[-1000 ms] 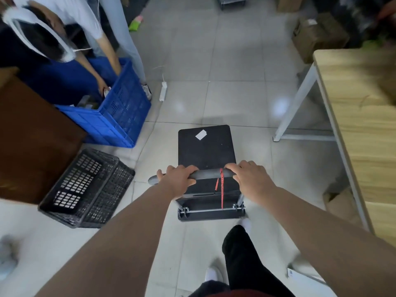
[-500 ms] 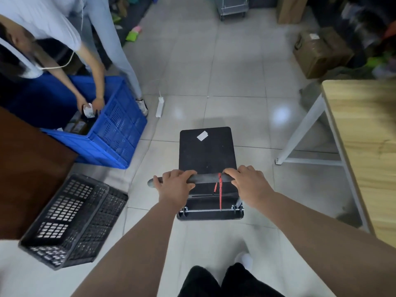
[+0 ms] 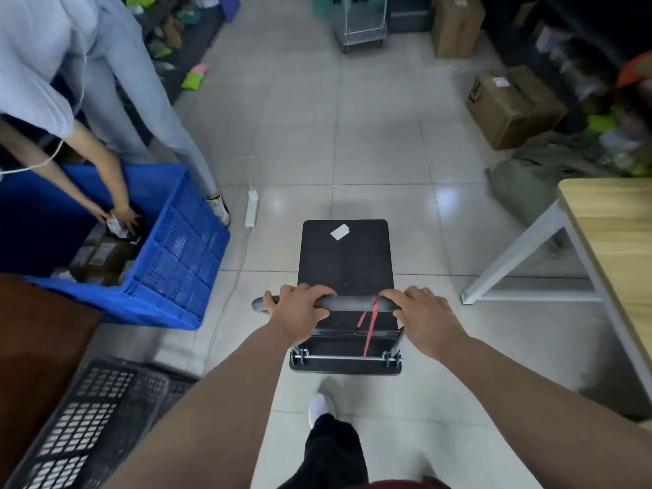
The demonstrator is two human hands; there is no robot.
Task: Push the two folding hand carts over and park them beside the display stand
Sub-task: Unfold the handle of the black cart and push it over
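A black folding hand cart (image 3: 345, 257) with a flat deck and a small white label stands on the tiled floor right in front of me. Its dark handle bar (image 3: 352, 302) carries a red strap that hangs down. My left hand (image 3: 298, 308) grips the bar's left part and my right hand (image 3: 423, 314) grips its right part. A second cart with a wire frame (image 3: 363, 24) stands far ahead at the top of the aisle. I cannot pick out a display stand.
A person bends over a blue crate (image 3: 176, 255) at the left. A black crate (image 3: 88, 421) lies at the lower left, a white power strip (image 3: 251, 208) ahead-left. A wooden table (image 3: 614, 241) is at the right, cardboard boxes (image 3: 511, 104) beyond it.
I have rolled the cart forward along the aisle. The blue and black crates have slid back on my left, the table back on my right. Both hands keep their grip.
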